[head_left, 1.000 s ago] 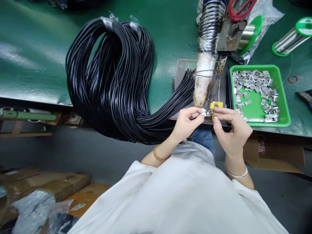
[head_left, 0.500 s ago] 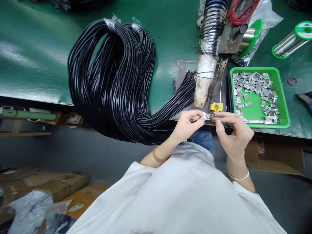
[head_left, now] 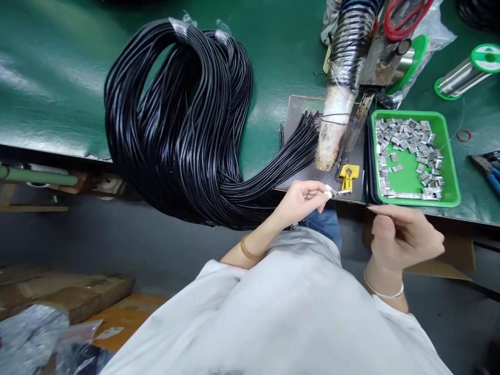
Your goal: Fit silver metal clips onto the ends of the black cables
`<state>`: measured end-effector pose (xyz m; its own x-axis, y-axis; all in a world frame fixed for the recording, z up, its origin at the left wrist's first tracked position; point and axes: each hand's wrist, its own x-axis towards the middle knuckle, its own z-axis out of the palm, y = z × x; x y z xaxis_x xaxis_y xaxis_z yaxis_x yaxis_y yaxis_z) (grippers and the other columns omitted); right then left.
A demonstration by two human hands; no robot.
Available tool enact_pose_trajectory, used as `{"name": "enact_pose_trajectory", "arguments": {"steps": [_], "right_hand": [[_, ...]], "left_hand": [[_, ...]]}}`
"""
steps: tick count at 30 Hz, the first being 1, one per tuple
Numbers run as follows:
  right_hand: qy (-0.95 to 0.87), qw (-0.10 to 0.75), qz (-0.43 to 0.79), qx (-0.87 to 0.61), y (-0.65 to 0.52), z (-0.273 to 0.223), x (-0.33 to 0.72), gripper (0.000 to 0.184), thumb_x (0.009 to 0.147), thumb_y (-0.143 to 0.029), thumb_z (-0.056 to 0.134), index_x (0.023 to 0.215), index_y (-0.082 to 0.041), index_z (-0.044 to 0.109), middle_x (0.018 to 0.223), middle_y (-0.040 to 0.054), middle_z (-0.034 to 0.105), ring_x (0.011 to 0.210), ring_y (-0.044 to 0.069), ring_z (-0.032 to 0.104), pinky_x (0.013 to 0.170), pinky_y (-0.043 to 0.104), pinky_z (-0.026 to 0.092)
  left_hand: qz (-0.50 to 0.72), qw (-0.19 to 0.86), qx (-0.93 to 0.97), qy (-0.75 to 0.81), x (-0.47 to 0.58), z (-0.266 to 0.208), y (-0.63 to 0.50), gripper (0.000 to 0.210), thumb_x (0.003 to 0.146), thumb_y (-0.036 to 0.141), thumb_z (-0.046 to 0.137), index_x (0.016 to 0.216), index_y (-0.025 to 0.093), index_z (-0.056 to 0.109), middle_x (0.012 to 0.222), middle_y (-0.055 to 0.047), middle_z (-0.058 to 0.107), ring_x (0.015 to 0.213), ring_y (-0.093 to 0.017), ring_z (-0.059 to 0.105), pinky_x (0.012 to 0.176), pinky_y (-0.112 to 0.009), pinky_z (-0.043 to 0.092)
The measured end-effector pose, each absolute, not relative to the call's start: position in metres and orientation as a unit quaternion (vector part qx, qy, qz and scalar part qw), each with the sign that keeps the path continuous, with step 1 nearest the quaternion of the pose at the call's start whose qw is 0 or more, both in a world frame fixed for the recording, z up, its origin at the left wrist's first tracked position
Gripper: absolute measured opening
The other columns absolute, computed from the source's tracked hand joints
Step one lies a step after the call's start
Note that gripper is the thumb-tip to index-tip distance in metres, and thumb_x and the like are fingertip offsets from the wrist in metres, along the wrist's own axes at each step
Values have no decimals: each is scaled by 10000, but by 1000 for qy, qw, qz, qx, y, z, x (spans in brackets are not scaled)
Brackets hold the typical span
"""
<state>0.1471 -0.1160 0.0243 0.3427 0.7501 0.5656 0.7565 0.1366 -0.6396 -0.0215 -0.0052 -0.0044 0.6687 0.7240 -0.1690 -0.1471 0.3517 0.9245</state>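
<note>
My left hand is closed in a pinch on a small metal connector piece, which sticks out to the right of the fingertips. Something white is around a fingertip there. Just behind the piece is a yellow fixture on a dark board. My right hand is off to the right, in front of the bench edge, with the index finger stretched out and the thumb below it. I see nothing held in it. Nearest to it is a green tray containing several small metal connector shells.
A large bundle of black cables lies at left, its ends on the board. A plastic-wrapped hose and a soldering stand hang over the board. At right are a solder spool, a red ring and blue-handled pliers.
My right hand has let go of the metal piece and moved right, toward the front of the tray. My left hand has stayed nearly in place, still pinching the piece.
</note>
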Motion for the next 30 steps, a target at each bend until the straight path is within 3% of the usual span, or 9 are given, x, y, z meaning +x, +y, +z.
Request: {"name": "enact_pose_trajectory", "arguments": {"steps": [1, 3, 10, 15, 19, 21, 24, 30], "right_hand": [[-573, 487, -7, -659, -114, 26, 144, 91, 885, -310, 662, 908, -274, 742, 567, -59, 598, 446, 67, 487, 461, 231, 368], [-565, 478, 1, -673, -110, 29, 139, 122, 871, -231, 681, 955, -282, 753, 588, -63, 608, 466, 58, 492, 478, 222, 359], [-551, 414, 104, -717, -98, 27, 140, 145, 890, -288, 682, 1019, -250, 737, 748, -21, 706, 561, 81, 580, 542, 232, 416], [-580, 408, 63, -702, -96, 25, 140, 142, 881, -232, 693, 1016, -257, 729, 738, -42, 695, 514, 56, 513, 560, 221, 425], [-665, 354, 40, -656, -96, 23, 142, 196, 882, -207, 696, 1072, -255, 698, 754, -55, 694, 584, 59, 593, 591, 199, 445], [-706, 303, 50, -638, -95, 20, 144, 195, 896, -225, 685, 1091, -234, 672, 757, -55, 694, 615, 63, 623, 604, 194, 449], [-731, 256, 42, -632, -92, 16, 146, 155, 921, -249, 655, 1072, -216, 646, 745, -54, 688, 625, 71, 643, 610, 202, 445], [-745, 237, 21, -623, -89, 14, 144, 44, 929, -237, 621, 965, -213, 631, 710, -55, 664, 593, 77, 620, 587, 219, 422]], "left_hand": [[276, 771, 497, 287, -22, -5, -5, 223, 849, 311, 683, 782, 102, 643, 528, 38, 572, 456, -22, 422, 512, -178, 358], [270, 772, 503, 280, -23, -5, -5, 204, 857, 285, 664, 769, 105, 631, 533, 38, 568, 461, -21, 420, 524, -176, 369], [289, 738, 548, 267, -25, -10, -5, 172, 835, 264, 702, 862, 99, 663, 730, -20, 649, 619, -66, 542, 604, -186, 427], [360, 534, 706, 294, -24, -5, -10, 83, 880, 159, 629, 885, 115, 699, 820, -33, 652, 656, -78, 506, 616, -198, 411], [370, 445, 759, 298, -25, -2, -15, 84, 881, 113, 586, 876, 125, 669, 775, -7, 625, 598, -65, 466, 593, -192, 398], [364, 451, 751, 317, -25, -3, -17, 73, 858, 111, 599, 910, 135, 644, 770, 7, 620, 591, -60, 479, 595, -187, 403], [323, 490, 738, 334, -25, -4, -19, 217, 821, 102, 604, 1030, 157, 578, 754, 39, 609, 597, -59, 496, 611, -179, 413], [293, 567, 697, 327, -23, -4, -20, 297, 800, 110, 595, 1088, 160, 543, 702, 65, 534, 588, -51, 460, 582, -173, 382]]}}
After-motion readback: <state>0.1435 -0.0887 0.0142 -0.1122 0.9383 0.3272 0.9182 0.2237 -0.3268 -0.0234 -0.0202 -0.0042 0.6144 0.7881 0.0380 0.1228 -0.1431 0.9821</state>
